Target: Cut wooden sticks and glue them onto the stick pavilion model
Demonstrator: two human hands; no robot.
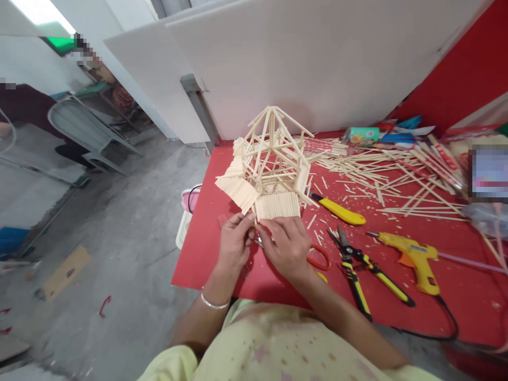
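Observation:
A frame model of pale wooden sticks [273,145] stands on the red tabletop, with posts rising to a peak. Flat panels of sticks laid side by side slope out around its base, among them a left panel [238,191] and a front panel [279,205]. My left hand [233,243] is closed in a pinch at the gap between these two panels, on what looks like a short wooden stick. My right hand [289,244] lies against the front panel's lower edge, fingers curled and thumb near the left fingertips. What its fingers hold is hidden. Red-handled scissors [322,257] lie partly beneath it.
Right of the model lie a yellow utility knife [339,209], black-and-yellow cutting pliers [355,264] and a yellow glue gun [416,256] with its cord. Loose sticks [369,166] and offcuts spread behind them. A white board [297,63] stands at the back. A chair [89,127] is at left.

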